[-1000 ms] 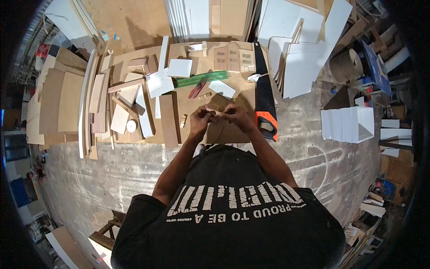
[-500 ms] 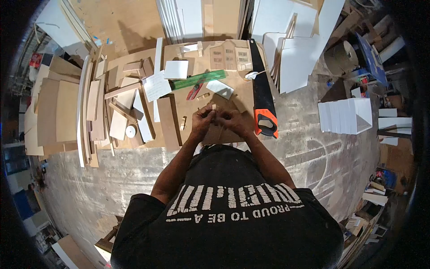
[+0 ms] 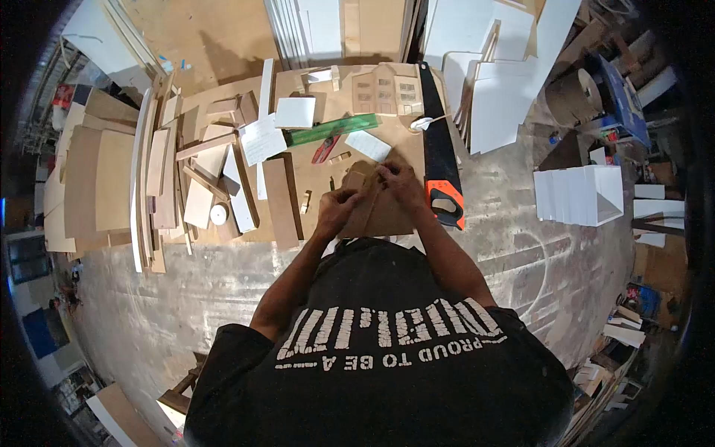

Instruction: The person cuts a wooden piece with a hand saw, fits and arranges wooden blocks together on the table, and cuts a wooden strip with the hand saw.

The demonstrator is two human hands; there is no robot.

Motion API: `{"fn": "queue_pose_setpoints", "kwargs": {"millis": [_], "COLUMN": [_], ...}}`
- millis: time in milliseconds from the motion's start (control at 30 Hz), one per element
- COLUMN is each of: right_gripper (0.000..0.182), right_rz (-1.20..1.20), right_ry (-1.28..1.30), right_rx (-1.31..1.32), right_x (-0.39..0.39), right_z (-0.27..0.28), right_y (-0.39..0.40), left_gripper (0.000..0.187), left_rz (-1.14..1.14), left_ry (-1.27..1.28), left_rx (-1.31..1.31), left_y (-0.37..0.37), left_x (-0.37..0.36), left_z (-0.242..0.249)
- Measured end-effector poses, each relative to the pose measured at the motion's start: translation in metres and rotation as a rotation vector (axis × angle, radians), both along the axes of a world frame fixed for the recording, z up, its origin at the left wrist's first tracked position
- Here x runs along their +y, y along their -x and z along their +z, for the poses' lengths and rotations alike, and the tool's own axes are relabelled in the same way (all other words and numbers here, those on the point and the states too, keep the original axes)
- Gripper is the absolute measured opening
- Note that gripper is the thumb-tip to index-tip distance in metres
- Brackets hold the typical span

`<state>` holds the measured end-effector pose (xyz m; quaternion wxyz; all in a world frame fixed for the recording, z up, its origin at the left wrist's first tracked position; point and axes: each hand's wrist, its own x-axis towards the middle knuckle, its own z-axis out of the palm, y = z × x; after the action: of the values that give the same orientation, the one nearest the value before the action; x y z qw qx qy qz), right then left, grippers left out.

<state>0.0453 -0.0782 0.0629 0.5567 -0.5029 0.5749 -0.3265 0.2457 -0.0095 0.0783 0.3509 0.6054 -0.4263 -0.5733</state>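
My left hand [image 3: 339, 211] is low over the near edge of the worktable, thumb and fingers pinched together; whatever is between them is too small to make out. To its right my right hand [image 3: 401, 186] has its fingers curled together near a white card [image 3: 368, 146], and what they hold is hidden. A brown board [image 3: 383, 216] lies beneath and between the hands. Small wooden pieces, one [image 3: 306, 201] beside my left hand and another [image 3: 339, 157] farther back, rest on the table. Red-handled pliers [image 3: 325, 149] lie beyond my left hand.
A handsaw [image 3: 445, 186] with an orange-and-black handle lies right of my right hand. Behind are a green ruler [image 3: 333, 130], a white square [image 3: 295, 113] and a wooden house-front model [image 3: 375, 91]. Wood strips [image 3: 160, 160] crowd the left; a white box [image 3: 579, 195] stands right.
My hands, close together before, have moved apart. The right hand has gone up and right toward the white card; the left has shifted slightly down.
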Motion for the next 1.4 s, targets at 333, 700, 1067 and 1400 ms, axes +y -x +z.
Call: {"fn": "queue_pose_setpoints", "kwargs": {"millis": [333,700,1067,1400], "right_gripper": [0.015,0.027,0.052,0.046], "right_rz": [0.031,0.054,0.189,0.118], "right_ry": [0.105,0.648,0.33,0.381], "right_rx": [-0.096,0.275,0.287,0.363], "right_x": [-0.054,-0.038,0.007,0.016], "right_z": [-0.062,-0.059,-0.071,-0.064], "right_y": [-0.021,-0.025,-0.011,-0.02], "left_gripper": [0.058,0.072,0.064,0.06], "left_rz": [-0.281,-0.367,-0.247,-0.202], "left_ry": [0.513,0.438,0.573,0.469], "left_rx": [-0.795,-0.928,-0.849,-0.906], "left_y": [0.002,0.001,0.009,0.017], "left_x": [0.012,0.014,-0.006,-0.007], "left_z": [-0.008,-0.01,-0.037,-0.04]}}
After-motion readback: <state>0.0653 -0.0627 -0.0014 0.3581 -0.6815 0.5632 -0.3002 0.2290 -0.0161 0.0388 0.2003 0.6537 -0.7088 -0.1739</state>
